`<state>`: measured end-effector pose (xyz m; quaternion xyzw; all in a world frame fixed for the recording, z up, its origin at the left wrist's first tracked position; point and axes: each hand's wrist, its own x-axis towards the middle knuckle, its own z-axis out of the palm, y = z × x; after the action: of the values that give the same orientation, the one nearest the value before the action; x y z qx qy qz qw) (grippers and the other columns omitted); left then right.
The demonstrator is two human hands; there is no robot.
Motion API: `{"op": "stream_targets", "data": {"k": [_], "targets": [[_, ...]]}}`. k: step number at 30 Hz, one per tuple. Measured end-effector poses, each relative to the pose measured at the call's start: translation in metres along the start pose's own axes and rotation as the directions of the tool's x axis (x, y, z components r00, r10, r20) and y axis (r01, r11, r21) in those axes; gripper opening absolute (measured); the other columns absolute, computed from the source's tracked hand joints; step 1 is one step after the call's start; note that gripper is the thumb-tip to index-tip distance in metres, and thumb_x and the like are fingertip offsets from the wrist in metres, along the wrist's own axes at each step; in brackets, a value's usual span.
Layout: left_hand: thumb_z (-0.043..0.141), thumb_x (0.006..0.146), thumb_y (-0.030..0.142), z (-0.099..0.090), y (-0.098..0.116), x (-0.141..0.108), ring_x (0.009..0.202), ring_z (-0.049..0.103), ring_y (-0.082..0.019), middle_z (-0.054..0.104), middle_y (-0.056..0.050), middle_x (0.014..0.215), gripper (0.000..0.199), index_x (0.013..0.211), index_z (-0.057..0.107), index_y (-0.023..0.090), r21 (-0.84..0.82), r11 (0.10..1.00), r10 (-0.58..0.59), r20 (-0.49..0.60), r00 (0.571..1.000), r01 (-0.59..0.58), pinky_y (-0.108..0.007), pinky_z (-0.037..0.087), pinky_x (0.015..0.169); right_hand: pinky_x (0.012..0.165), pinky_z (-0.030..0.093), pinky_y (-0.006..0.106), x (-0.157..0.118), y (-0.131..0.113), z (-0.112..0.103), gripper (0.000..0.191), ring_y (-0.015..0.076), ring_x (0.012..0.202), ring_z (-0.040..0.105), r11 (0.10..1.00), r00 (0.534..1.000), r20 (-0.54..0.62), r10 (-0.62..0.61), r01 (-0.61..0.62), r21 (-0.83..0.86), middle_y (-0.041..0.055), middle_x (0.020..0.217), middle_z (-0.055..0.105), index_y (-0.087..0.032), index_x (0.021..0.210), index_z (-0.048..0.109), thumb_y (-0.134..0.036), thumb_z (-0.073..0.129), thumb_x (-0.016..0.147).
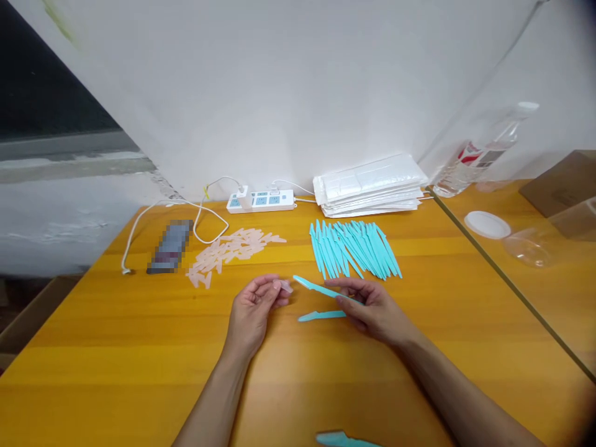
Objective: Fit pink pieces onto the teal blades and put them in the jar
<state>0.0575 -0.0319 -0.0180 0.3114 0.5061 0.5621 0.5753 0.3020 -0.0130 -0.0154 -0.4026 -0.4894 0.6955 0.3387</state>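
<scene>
Nearest the camera, a lone turquoise piece (342, 439) lies on the desk (139, 372), on the near side of the turquoise pile (372, 248), which serves as the reference for all positions below.

Left hand (251, 310): located to the near left of the turquoise pile. Grip: thumb and fingers pinched on a small pink piece (286, 287).

Right hand (375, 307): located just on the near side of the turquoise pile. Grip: thumb and fingers closed around a turquoise blade (321, 289), narrow tip directed left, just beside the pink piece.

A second turquoise blade (321, 316) lies on the near side of the turquoise pile, below the held one in view. The pink pile (233, 248) is spread to the left of the turquoise pile; the white packets (372, 180) are stacked behind it.

Step in hand, as judged: presenting one part to the other. The next move appears to call for aligning the tip with the pink piece under a light, steady hold.

Visibility limits: the nearest piece is cut off by the lower frame edge. The right hand conceals the right ends of both blades. Fingers cover much of the pink piece, so its opening, if any, cannot be confirmed.
</scene>
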Motion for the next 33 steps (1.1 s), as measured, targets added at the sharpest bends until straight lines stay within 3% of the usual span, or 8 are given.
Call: {"op": "stream_targets", "data": {"k": [7,15,19,33], "targets": [[0.084,0.073,0.037,-0.001,-0.003,0.001,0.078,0.073,-0.016,0.078,-0.007,0.092,0.039,0.103,0.070,0.016,0.022,1.000,0.002,-0.054,0.999,-0.001,-0.027,0.060,0.072,0.039,0.018,0.021,-0.002,-0.007,0.003,0.047,0.0045,0.041,0.029,0.992,0.998,-0.004,0.062,-0.062,-0.107,-0.0078,0.049,0.040,-0.013,0.113,0.073,-0.051,0.069,0.085],[0.086,0.071,0.036,-0.008,0.000,0.003,0.080,0.074,-0.017,0.078,-0.007,0.089,0.033,0.095,0.074,0.017,0.035,0.999,0.000,-0.012,1.000,0.000,-0.030,0.061,0.078,0.036,0.018,0.020,0.000,-0.003,0.000,0.041,0.0055,0.038,0.028,0.993,0.993,0.038,0.109,-0.107,-0.054,-0.0089,0.047,0.038,-0.017,0.096,0.070,-0.056,0.062,0.089],[0.085,0.072,0.036,-0.010,0.000,0.002,0.079,0.074,-0.017,0.079,-0.009,0.090,0.033,0.096,0.074,0.016,0.070,0.998,0.010,-0.015,1.000,-0.009,-0.029,0.061,0.077,0.035,0.018,0.020,0.000,-0.004,-0.001,0.043,0.0053,0.037,0.027,0.990,0.990,0.046,0.131,-0.129,-0.053,-0.0098,0.047,0.036,-0.017,0.096,0.069,-0.058,0.063,0.088],[0.085,0.071,0.042,0.009,-0.007,-0.006,0.069,0.073,-0.018,0.076,-0.006,0.078,0.033,0.089,0.074,0.016,0.175,0.984,0.007,-0.017,1.000,-0.004,-0.030,0.061,0.070,0.037,0.017,0.021,-0.001,-0.012,0.003,0.043,0.0059,0.039,0.026,0.986,0.986,0.086,0.144,-0.136,-0.098,-0.0095,0.048,0.035,-0.017,0.097,0.069,-0.059,0.059,0.090]]}}
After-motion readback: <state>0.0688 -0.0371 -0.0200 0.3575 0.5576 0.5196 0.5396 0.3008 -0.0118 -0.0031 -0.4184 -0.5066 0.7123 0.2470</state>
